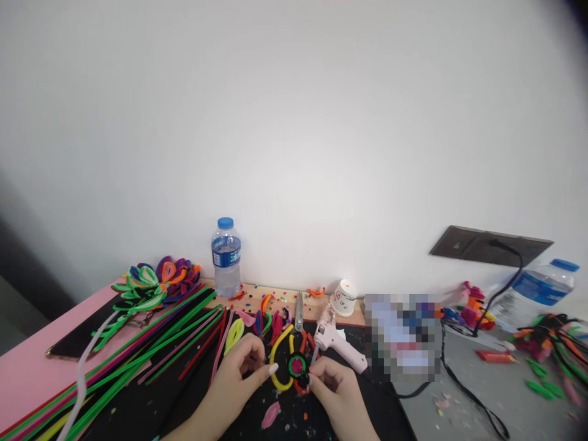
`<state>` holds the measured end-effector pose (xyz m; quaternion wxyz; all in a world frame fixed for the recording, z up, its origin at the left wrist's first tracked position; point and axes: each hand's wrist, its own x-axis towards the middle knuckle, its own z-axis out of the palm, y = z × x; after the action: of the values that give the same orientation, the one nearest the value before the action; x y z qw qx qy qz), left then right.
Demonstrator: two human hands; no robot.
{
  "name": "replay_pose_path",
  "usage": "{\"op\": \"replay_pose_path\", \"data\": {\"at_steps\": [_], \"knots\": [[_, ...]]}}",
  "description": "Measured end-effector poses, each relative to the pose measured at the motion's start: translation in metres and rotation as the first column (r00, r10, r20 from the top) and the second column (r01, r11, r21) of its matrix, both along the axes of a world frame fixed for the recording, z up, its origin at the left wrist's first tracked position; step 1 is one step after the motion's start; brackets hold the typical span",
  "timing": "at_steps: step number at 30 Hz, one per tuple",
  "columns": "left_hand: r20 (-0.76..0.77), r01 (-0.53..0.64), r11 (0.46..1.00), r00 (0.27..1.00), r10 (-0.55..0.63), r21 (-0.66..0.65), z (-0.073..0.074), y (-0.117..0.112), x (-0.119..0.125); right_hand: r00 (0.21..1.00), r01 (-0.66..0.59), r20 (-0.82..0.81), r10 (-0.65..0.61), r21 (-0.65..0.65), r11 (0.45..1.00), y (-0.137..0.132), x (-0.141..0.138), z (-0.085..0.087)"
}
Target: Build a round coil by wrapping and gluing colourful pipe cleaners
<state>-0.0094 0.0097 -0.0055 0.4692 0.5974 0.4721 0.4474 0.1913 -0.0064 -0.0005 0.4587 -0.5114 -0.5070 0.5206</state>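
My left hand (241,373) lies on the black mat (193,404), fingers curled, its fingertips pinching a bent yellow pipe cleaner (278,358). My right hand (335,389) pinches the edge of a small round coil (297,365), pink in the middle with green and black rings. The coil sits between both hands, touching the yellow loop. A pink hot glue gun (337,343) lies just behind my right hand, its nozzle pointing toward the coil. Scissors (299,321) with orange handles lie behind the coil.
Long green, pink and red pipe cleaners (151,355) fan out at the left, with a bundle of looped petals (156,282) behind. A water bottle (226,257) and a tipped paper cup (343,297) stand near the wall. A second bottle (535,294), a black cable (463,386) and more scraps lie right.
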Motion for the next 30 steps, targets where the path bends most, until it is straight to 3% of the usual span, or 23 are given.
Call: {"op": "replay_pose_path", "data": {"at_steps": [6,11,21,30], "knots": [[0.109,0.005,0.998,0.994,0.001,-0.060,-0.002,0.000,0.003,1.000,-0.002,-0.010,0.002,-0.004,1.000,0.000,0.000,0.001],[0.039,-0.008,0.999,0.999,0.010,-0.038,0.003,-0.002,0.003,1.000,-0.008,-0.010,0.008,0.000,1.000,0.001,0.000,-0.001],[0.006,-0.074,0.996,0.997,0.073,0.044,-0.011,-0.001,0.003,1.000,-0.002,0.028,0.002,-0.007,1.000,-0.001,-0.001,0.003],[0.017,-0.100,0.994,0.995,0.099,0.049,-0.008,-0.001,-0.001,1.000,0.004,0.004,-0.004,0.007,1.000,0.001,0.000,-0.006]]}}
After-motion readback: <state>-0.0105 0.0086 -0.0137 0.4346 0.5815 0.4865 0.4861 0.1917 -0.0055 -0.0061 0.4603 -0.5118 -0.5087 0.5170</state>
